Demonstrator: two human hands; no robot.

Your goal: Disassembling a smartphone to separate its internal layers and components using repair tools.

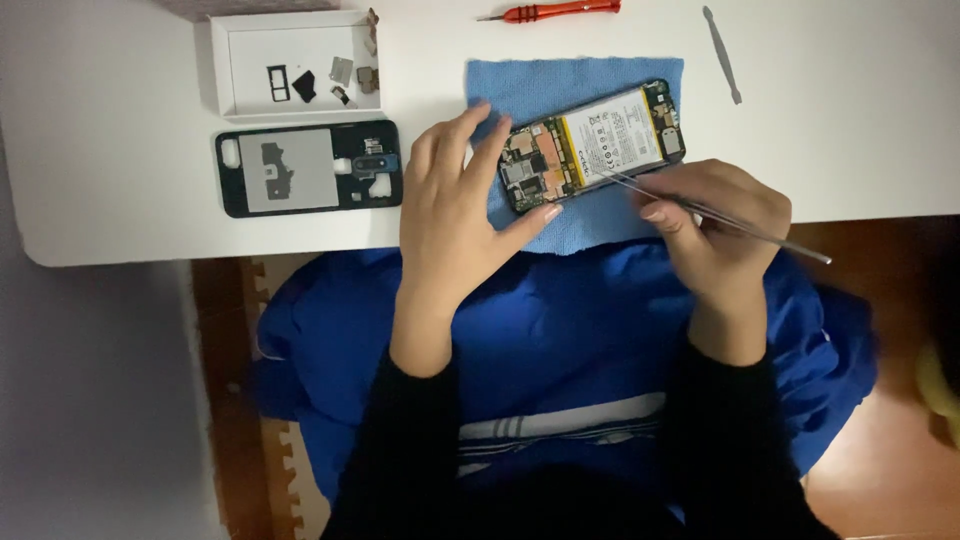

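Metal tweezers (700, 207) pinched in the right hand (715, 220) probe the opened phone (590, 145) on the blue cloth (570, 85), which the left hand's (455, 215) spread fingers (490, 150) steady, so a slip could puncture the battery (612, 135) or scratch the board.

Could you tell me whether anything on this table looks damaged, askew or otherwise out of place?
Nothing looks spilled or broken. The opened phone lies at a slant across the blue cloth, steadied by the left hand while the right hand holds tweezers to it. Its back cover lies apart, beside the small-parts tray.
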